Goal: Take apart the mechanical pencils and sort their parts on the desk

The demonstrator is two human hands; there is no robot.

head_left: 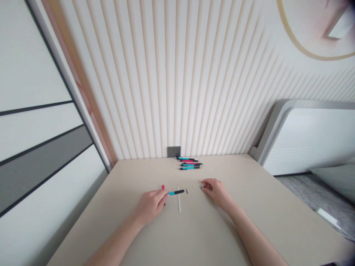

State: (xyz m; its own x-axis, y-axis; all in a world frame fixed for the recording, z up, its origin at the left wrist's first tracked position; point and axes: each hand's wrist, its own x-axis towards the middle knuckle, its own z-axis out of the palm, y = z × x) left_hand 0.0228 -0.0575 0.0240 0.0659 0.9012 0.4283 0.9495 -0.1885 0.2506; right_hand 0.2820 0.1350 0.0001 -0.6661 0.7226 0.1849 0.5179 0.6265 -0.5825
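While the left hand (152,207) grips a pen (172,193) between thumb and fingers, the right hand (216,190) sits lower to the desk (208,236) on the right, its thumb and fingers curled around a gap. A tiny part (201,187) shows at those fingertips; whether it is pinched or only touched, I cannot tell. The pen, blue with a black end, juts rightward from the left hand and passes across a thin white rod (179,206). It looks light, stiff and fairly smooth, so a hold around the blue barrel, as now, should leave the black end free; the black section may well give the better grip. The rod seems slim enough to bend or roll, best taken near its middle. Just past the pen's tip lies a small dark bit (186,191), and right of it a pale bit (194,187); both would probably skitter if nudged and call for a fingertip pinch. A red piece (163,187) shows beyond the left hand, partly hidden by it. On the far side, other pens (190,168) in blue, red and black lie in a loose stack of rows before a dark socket (173,151) on the ribbed wall (172,81). A white cabinet (33,184) stands left, a pale headboard (313,140) right.
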